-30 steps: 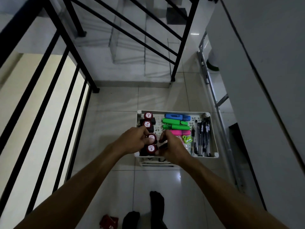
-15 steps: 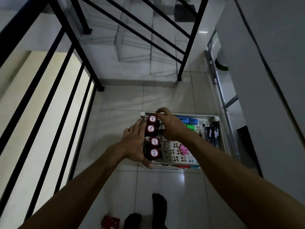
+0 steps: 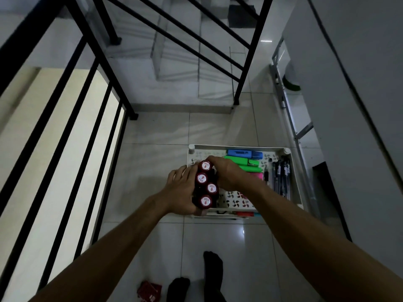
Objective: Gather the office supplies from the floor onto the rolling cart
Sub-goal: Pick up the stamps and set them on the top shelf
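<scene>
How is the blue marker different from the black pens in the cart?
The blue marker is fat and bright; the black pens are thin and dark. The marker lies across the cart's far end; the pens run lengthwise along its right side. Both lie flat in the top tray.

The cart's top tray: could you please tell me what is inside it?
Four red-capped stamps, blue, green and pink highlighters, and black pens lie in the tray. Both hands cover its middle.

left hand (image 3: 182, 190) flat against row of four red-capped stamps (image 3: 205, 185) | right hand (image 3: 227, 173) curled over far end of row | stamps at left end of white cart tray (image 3: 294, 192) | highlighters (image 3: 244, 159), pens (image 3: 281, 177) at right | red item (image 3: 148, 290) on floor beside feet
</scene>
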